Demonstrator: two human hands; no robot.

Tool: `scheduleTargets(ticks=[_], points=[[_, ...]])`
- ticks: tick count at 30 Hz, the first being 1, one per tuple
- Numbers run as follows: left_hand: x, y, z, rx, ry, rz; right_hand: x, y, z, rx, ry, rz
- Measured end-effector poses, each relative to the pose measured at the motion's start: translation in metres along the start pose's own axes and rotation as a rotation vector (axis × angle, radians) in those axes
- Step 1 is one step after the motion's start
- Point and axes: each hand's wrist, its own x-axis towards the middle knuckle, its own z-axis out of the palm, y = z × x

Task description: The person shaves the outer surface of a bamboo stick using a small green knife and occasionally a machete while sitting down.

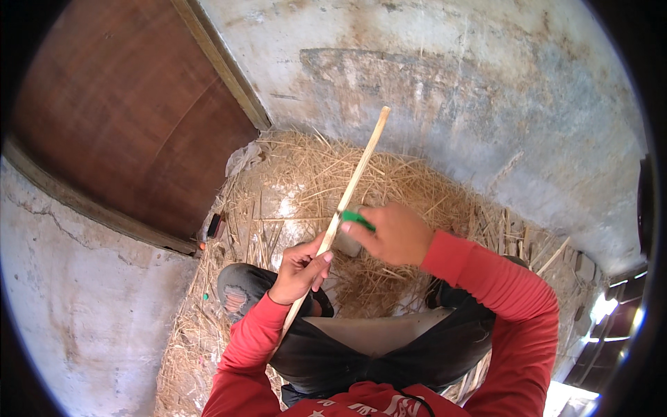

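A long, pale wooden strip [364, 161] slants from my lap up toward the wall. My left hand [303, 270] is closed round its lower part, thumb on top. Above that grip, my right hand [393, 233] holds a green-handled tool [358, 221] against the strip's edge. The tool's working end is small and partly hidden where it meets the wood, so its exact kind does not show. My fingers cover much of the green handle.
Straw-like shavings [299, 160] cover the floor between my feet and the stained wall [486, 90]. A brown door panel [125, 111] stands at the left. A small dark object [215, 226] lies by its frame. Several pale sticks [552, 256] lie at the right.
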Motion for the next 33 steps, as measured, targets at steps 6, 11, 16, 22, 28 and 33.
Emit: scheduleTargets(ticks=[6,11,16,22,28,33], points=[[-0.001,-0.012,-0.005,-0.148,-0.02,0.032,0.004,0.009,0.036,-0.074,0.004,-0.05],[-0.005,-0.003,-0.007,-0.042,0.072,-0.02,0.024,0.024,0.042,-0.107,0.109,-0.061],[-0.087,-0.001,0.004,0.079,-0.112,-0.094,0.043,0.184,-0.099,-0.06,0.783,0.393],[-0.146,-0.017,-0.025,-0.113,0.028,-0.08,-0.06,0.146,-0.172,0.824,1.121,0.306],[-0.141,0.006,-0.001,0.126,-0.055,-0.008,-0.148,0.037,-0.031,0.976,1.193,0.091],[-0.153,-0.003,0.016,0.434,-0.086,0.171,-0.218,0.01,0.085,1.086,1.129,0.363]])
